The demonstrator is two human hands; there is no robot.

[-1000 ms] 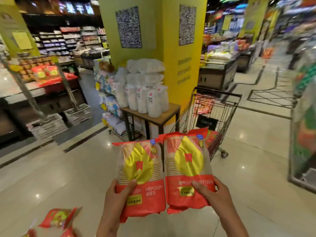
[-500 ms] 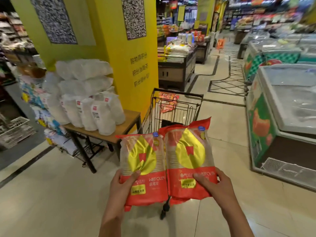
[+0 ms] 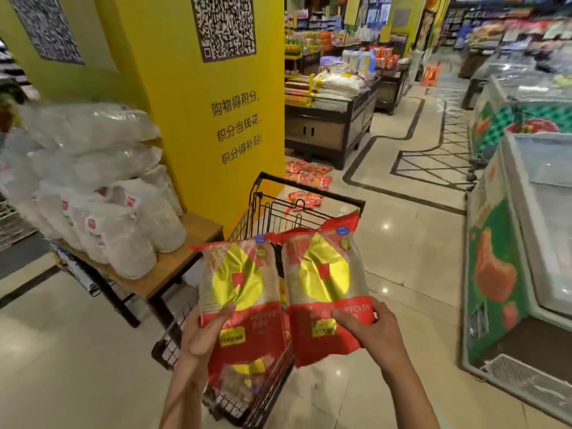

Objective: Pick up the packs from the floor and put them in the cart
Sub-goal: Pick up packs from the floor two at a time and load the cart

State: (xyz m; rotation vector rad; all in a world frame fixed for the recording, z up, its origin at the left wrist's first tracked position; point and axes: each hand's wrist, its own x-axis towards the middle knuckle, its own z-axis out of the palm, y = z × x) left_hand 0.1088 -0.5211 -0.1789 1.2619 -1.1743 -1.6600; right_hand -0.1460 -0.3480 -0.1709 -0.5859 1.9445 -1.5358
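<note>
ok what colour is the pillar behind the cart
Yellow, with black printed characters; the pillar shows in the head view, past the cart.

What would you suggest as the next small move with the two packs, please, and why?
Probably lower both into the cart: the left hand grips the left pack, the right hand grips the right pack, and both already hang above its basket.

cart (image 3: 305,193) interior hidden behind held packs (image 3: 325,274), far shelves (image 3: 312,23) blurred
</note>
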